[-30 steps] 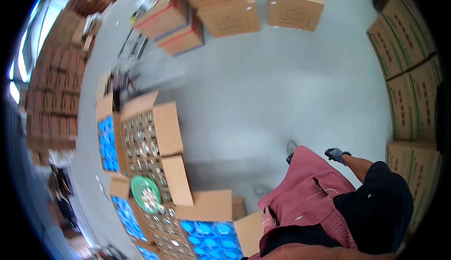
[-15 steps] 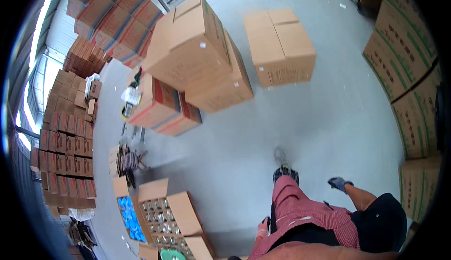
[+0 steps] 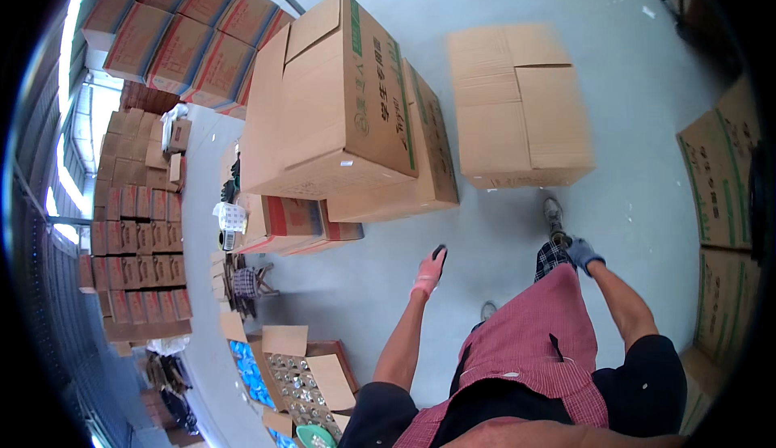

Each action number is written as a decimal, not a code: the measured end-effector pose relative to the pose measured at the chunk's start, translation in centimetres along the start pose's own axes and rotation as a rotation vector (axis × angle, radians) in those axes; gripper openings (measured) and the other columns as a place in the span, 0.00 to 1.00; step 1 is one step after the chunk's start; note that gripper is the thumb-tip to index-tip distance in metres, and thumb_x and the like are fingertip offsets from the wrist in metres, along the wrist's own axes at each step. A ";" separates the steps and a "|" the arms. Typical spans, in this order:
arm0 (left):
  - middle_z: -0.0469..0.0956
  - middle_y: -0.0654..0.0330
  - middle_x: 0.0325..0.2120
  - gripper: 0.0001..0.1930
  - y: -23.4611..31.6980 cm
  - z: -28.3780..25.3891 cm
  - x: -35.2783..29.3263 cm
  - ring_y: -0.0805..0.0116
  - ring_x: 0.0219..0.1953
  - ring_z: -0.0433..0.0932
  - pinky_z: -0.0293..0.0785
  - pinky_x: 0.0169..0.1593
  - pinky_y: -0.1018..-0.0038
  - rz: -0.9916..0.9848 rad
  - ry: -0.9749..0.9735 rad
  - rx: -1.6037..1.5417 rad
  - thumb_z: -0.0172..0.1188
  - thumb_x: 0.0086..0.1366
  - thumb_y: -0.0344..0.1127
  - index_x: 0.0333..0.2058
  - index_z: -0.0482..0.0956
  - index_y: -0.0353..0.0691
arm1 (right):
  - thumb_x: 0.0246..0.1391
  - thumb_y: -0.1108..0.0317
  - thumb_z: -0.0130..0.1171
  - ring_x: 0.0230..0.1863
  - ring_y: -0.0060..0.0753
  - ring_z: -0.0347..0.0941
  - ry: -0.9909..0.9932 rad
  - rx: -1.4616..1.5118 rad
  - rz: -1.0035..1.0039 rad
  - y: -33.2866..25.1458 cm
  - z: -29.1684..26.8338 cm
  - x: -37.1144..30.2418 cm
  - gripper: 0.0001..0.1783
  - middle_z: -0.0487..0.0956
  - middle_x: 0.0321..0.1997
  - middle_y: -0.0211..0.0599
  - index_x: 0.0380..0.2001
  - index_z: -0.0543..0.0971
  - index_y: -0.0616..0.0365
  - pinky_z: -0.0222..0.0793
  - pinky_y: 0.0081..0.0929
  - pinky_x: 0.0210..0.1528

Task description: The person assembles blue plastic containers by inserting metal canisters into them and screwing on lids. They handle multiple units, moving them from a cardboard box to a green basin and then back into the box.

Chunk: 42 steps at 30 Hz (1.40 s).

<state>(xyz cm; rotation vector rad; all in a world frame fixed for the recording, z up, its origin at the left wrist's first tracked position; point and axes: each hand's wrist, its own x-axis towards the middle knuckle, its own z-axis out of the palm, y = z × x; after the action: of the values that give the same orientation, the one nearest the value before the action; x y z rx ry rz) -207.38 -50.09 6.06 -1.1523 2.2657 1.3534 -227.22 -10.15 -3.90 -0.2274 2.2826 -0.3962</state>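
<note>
On the left we see stacked cartons; near left, an open box of glassware. Farther off, toward the middle, a big box sits on another box. Our pink-gloved left hand hangs apart from both; its tips look dark, and we cannot tell whether it grips anything. Beyond, farther right, the lone box rests on the floor. Our grey-gloved right hand hangs nearer, its grip unclear to us. More cartons line the right.
</note>
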 end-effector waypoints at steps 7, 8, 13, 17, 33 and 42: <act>0.76 0.49 0.44 0.22 15.6 8.6 14.8 0.53 0.47 0.73 0.66 0.53 0.72 -0.070 -0.149 0.116 0.47 0.64 0.50 0.50 0.73 0.42 | 0.51 0.42 0.46 0.69 0.52 0.41 0.081 -0.863 -0.545 -15.3 -16.4 23.1 0.40 0.52 0.68 0.44 0.63 0.57 0.50 0.29 0.54 0.67; 0.75 0.49 0.45 0.24 17.3 10.0 16.8 0.52 0.48 0.72 0.63 0.55 0.67 0.041 -0.204 0.276 0.47 0.63 0.51 0.51 0.72 0.42 | 0.50 0.40 0.46 0.69 0.50 0.42 0.110 -0.970 -0.641 -16.1 -19.2 24.8 0.40 0.52 0.68 0.43 0.63 0.57 0.47 0.27 0.55 0.67; 0.73 0.47 0.46 0.26 22.7 14.0 28.1 0.51 0.51 0.70 0.57 0.58 0.56 0.168 -0.326 0.382 0.46 0.63 0.51 0.54 0.69 0.42 | 0.50 0.39 0.44 0.66 0.47 0.49 -0.041 -1.199 -0.905 -14.8 -23.4 31.6 0.37 0.56 0.66 0.40 0.57 0.65 0.51 0.28 0.53 0.68; 0.74 0.49 0.46 0.24 25.6 16.0 35.7 0.53 0.49 0.72 0.58 0.57 0.53 0.173 -0.247 0.652 0.47 0.62 0.49 0.52 0.70 0.43 | 0.51 0.41 0.43 0.56 0.45 0.63 -0.530 -1.293 -0.701 -10.5 -24.5 33.5 0.30 0.69 0.55 0.41 0.44 0.76 0.54 0.34 0.47 0.68; 0.70 0.51 0.51 0.19 29.8 19.1 43.5 0.55 0.48 0.74 0.70 0.49 0.68 0.474 0.034 0.508 0.49 0.61 0.32 0.52 0.70 0.41 | 0.46 0.52 0.50 0.34 0.39 0.72 0.022 -0.669 -1.219 -15.3 -19.1 36.2 0.13 0.76 0.30 0.34 0.20 0.78 0.46 0.58 0.49 0.49; 0.73 0.57 0.46 0.15 38.3 20.5 48.2 0.62 0.41 0.75 0.70 0.43 0.68 0.878 -0.356 1.295 0.49 0.63 0.46 0.42 0.76 0.46 | 0.43 0.60 0.53 0.20 0.36 0.68 0.049 -0.331 -1.180 -13.2 -31.4 30.2 0.13 0.71 0.14 0.35 0.11 0.68 0.52 0.62 0.33 0.27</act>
<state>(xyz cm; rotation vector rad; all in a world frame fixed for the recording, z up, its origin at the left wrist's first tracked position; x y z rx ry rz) -270.55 -47.40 -8.62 0.4904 2.5650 -0.0383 -270.26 -24.54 0.09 -1.7582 2.0102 -0.5838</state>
